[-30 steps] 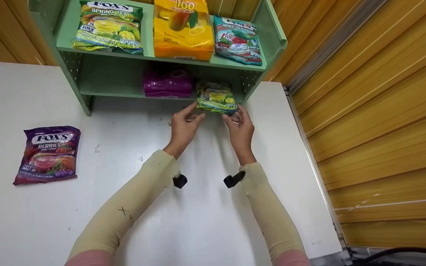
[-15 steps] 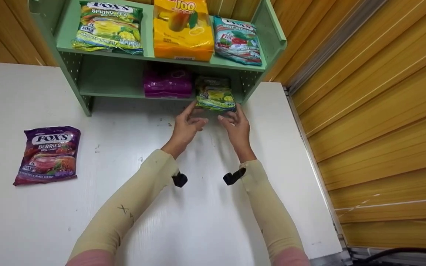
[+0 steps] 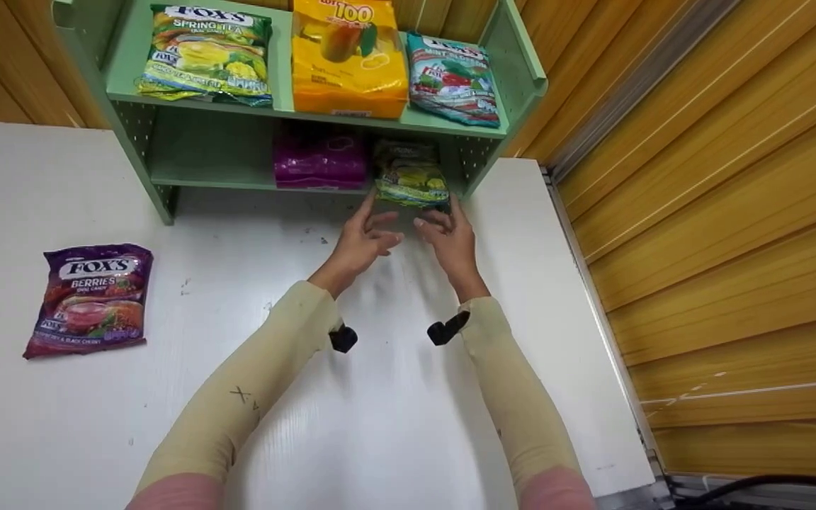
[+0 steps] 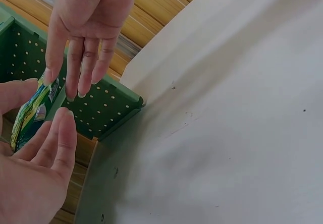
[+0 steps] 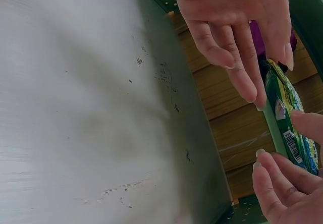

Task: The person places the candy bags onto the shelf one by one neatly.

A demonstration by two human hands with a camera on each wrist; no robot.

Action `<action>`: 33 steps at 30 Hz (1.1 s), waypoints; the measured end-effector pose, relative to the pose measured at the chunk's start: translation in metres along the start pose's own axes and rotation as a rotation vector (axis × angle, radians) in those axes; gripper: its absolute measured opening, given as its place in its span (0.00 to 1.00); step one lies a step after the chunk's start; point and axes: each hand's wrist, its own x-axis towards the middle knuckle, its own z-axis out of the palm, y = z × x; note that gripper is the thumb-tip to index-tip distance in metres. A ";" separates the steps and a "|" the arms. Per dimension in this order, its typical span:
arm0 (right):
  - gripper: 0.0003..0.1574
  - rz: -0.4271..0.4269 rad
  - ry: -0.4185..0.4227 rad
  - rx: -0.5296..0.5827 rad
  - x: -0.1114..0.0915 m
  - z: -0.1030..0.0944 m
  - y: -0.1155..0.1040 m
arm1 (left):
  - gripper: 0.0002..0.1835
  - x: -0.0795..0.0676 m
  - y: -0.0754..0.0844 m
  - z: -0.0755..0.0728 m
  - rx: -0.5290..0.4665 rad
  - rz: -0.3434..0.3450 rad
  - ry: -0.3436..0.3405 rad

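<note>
A green and yellow Fox's Spring Tea candy bag (image 3: 411,185) lies on the lower shelf, its front edge close to the shelf's front. My left hand (image 3: 358,248) touches the bag's left front corner with an outstretched index finger, thumb held away from it. At the right front corner, the right hand (image 3: 454,248) does likewise with its fingers extended. Both wrist views show the bag (image 4: 33,115) edge-on between the two hands. To its left on the same shelf sits a shiny purple bag (image 3: 319,163).
The green shelf unit (image 3: 210,159) holds another Spring Tea bag (image 3: 208,57), an orange mango candy bag (image 3: 349,67) and a Mint Blossom bag (image 3: 454,79) on top. A purple Fox's Berries bag (image 3: 91,301) lies on the white table (image 3: 238,248). A wooden wall (image 3: 727,283) stands at right.
The Spring Tea bag has slid farther back onto the lower shelf. Both hands have followed it slightly forward, and their thumbs have come away from its front edge.
</note>
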 end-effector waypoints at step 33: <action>0.55 -0.054 -0.053 0.057 0.002 -0.003 0.005 | 0.47 0.004 -0.001 -0.008 0.076 0.042 0.007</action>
